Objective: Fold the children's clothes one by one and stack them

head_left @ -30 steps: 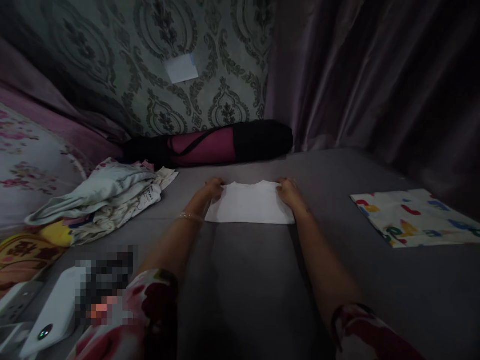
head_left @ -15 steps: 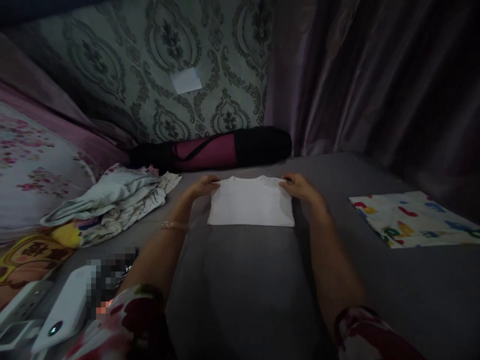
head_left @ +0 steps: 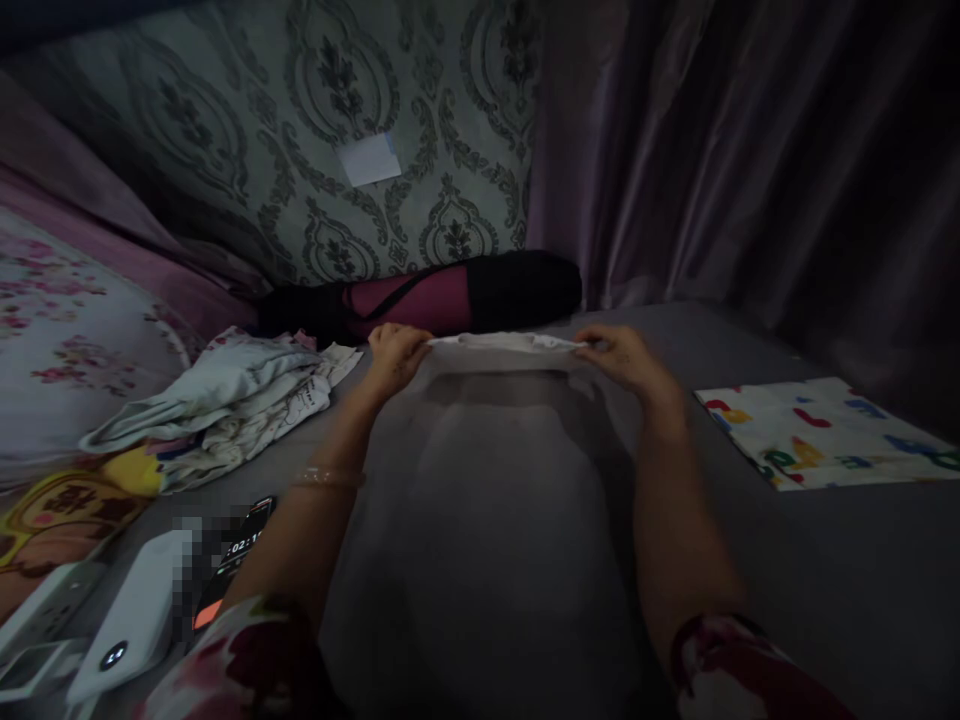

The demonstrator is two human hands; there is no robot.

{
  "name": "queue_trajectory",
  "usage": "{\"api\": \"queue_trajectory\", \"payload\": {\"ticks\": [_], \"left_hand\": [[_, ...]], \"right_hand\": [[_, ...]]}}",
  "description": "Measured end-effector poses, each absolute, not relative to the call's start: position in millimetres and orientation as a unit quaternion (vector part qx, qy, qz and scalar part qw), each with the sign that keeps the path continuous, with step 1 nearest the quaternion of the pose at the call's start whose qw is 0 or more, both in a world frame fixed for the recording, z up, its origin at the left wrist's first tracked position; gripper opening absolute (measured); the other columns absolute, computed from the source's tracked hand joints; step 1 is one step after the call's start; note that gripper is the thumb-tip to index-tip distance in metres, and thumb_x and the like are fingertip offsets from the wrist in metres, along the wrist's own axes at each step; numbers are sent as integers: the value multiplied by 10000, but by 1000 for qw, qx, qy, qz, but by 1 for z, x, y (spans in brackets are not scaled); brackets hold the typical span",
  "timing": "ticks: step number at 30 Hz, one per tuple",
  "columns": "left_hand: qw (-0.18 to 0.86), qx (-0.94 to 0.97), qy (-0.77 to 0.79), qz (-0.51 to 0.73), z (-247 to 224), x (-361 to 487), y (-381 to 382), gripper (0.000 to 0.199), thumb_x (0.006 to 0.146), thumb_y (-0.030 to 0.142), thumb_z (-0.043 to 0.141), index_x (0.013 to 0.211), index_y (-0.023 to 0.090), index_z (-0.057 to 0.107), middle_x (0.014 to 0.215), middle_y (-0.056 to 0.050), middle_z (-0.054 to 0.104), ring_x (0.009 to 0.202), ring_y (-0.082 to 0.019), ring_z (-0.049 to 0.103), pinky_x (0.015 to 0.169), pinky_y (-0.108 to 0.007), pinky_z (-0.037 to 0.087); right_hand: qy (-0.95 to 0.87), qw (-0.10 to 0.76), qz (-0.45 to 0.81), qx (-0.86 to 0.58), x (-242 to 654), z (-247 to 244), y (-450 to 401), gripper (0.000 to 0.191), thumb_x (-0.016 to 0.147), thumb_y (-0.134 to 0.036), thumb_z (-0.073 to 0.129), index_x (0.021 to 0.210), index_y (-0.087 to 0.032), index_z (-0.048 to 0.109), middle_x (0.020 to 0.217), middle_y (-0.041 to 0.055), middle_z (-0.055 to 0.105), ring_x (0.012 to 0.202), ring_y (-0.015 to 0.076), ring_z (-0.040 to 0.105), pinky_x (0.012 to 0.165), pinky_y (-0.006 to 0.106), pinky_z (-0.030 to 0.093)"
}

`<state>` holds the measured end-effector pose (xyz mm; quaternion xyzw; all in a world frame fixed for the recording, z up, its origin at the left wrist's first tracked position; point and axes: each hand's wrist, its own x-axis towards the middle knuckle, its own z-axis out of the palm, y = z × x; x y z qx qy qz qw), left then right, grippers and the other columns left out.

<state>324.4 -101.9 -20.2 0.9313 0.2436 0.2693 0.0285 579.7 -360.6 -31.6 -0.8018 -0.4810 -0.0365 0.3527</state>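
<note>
A white cloth [head_left: 506, 346] is stretched between my two hands, seen nearly edge-on above the grey bedding, with a shadow below it. My left hand [head_left: 401, 355] pinches its left end between thumb and fingers. At the opposite end, my right hand [head_left: 616, 356] grips the other corner the same way. The cloth's broad face is mostly hidden from this angle.
Crumpled clothes [head_left: 232, 400] lie at the left, near a yellow patterned item [head_left: 71, 515]. A white device [head_left: 135, 610] and phone [head_left: 240, 550] sit lower left. Behind is a pink-and-black roll [head_left: 435, 295]. A folded patterned cloth [head_left: 825, 430] lies at the right.
Both hands have lifted the white cloth and tilted it from lying flat to nearly edge-on. They have moved slightly up and away, still holding its ends.
</note>
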Motion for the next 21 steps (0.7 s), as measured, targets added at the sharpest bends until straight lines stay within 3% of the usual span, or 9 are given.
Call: {"api": "queue_trajectory", "payload": {"ticks": [3,7,13,18,21], "left_hand": [[50,956,208,200,-41,307,-112,225,888,330,523,992,252,707,972,-62,697,1006,-251,527,994,-433,283],[79,968,179,158,-58,286,-125,225,906,324,510,1020,250,690,1019,-58,697,1017,-242,530,995,-437,284],[105,975,153,122,-79,269,-131,228,910,308,510,1052,239,675,1043,-56,689,1050,-241,519,990,-441,301],[127,976,157,84,-89,262,-142,247,857,215,502,1023,232,685,1042,-53,691,1069,-240,518,995,-436,325],[139,976,154,70,-87,260,-147,264,812,172,499,980,226,694,1047,-45,693,1084,-236,520,1014,-431,329]], "right_hand": [[-493,327,127,-796,583,-38,-368,143,765,-150,670,884,-191,740,801,14,713,755,167,640,724,274,477],[-495,302,249,-776,585,-38,-373,141,716,-162,676,841,-190,734,766,-5,701,724,146,629,686,241,469],[-493,230,329,-771,582,-36,-375,195,672,-249,689,853,-188,729,723,-5,674,712,162,609,659,251,462],[-475,209,354,-778,577,-34,-376,293,649,-252,712,931,-173,720,863,34,707,801,173,623,704,250,468],[-488,205,364,-766,575,-30,-376,311,695,-347,714,951,-170,721,887,50,720,851,190,631,743,256,468]]}}
